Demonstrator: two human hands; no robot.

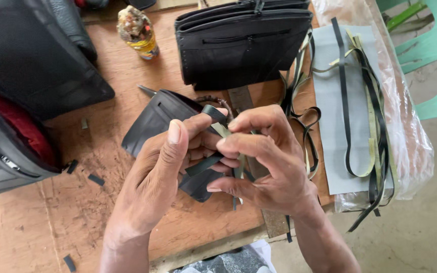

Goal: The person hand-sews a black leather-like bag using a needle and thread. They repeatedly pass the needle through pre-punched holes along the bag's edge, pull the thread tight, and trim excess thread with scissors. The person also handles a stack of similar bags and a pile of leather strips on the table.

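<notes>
- I have both hands above the curved black panel (pixel 150 121) on the bench (pixel 77 212): my left hand (pixel 160 177) and right hand (pixel 264 162) each pinch the strip (pixel 222 129), fingers pressed together on it.
- The strip is between my fingertips, just above the panel.
- Risk, as I judge it: the thin strip could slip or twist if either pinch loosens.
- Count: one bottle (pixel 137 30) beyond the panel; one stack of black bags (pixel 244 45); a bundle of loose strips (pixel 365 111) to the panel's right, too tangled to count.
</notes>
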